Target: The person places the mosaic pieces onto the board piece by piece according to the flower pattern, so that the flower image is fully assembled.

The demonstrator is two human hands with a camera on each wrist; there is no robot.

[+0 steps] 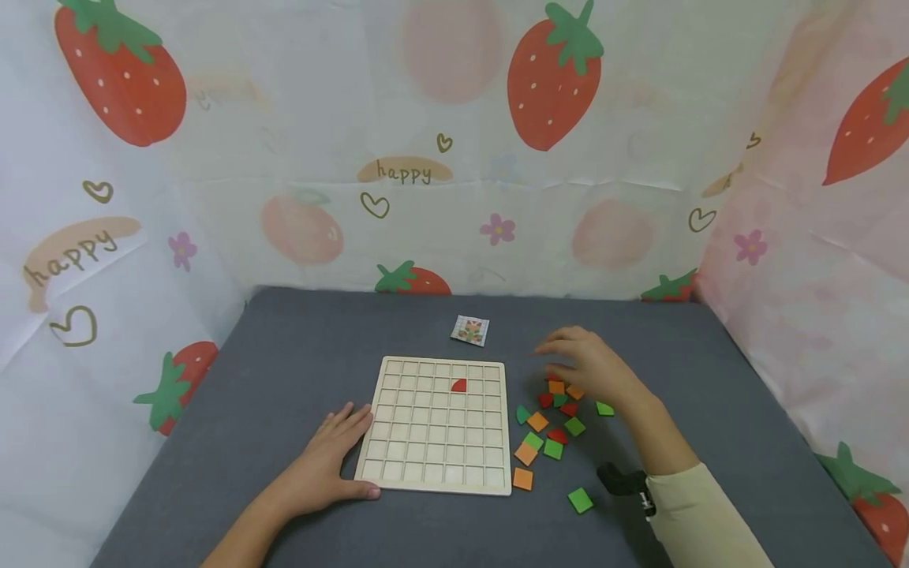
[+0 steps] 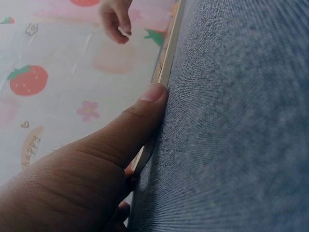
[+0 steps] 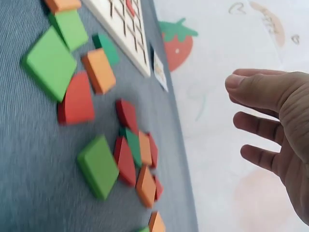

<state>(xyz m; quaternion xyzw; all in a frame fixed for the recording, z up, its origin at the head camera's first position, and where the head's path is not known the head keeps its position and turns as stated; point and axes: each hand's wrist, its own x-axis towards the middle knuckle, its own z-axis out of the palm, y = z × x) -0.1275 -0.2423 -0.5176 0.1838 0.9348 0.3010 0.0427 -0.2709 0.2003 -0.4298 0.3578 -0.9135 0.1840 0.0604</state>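
Observation:
A pale wooden grid board (image 1: 440,426) lies flat on the dark grey cloth. One red quarter-round piece (image 1: 459,385) sits in a cell of its upper right part. My left hand (image 1: 323,461) rests at the board's lower left corner, fingers against the left side and thumb (image 2: 154,93) on the front edge. Raised above the loose pieces is my right hand (image 1: 585,363), fingers loosely bent. The right wrist view shows no piece in that hand (image 3: 285,116). Below it lie red pieces (image 3: 77,101), orange squares (image 3: 99,71), light green squares (image 3: 98,166) and dark green pieces (image 3: 106,48).
A small card (image 1: 470,330) with a coloured grid pattern lies behind the board. One green square (image 1: 580,500) lies apart near the front right. A strawberry-print curtain (image 1: 305,142) encloses the back and sides of the table.

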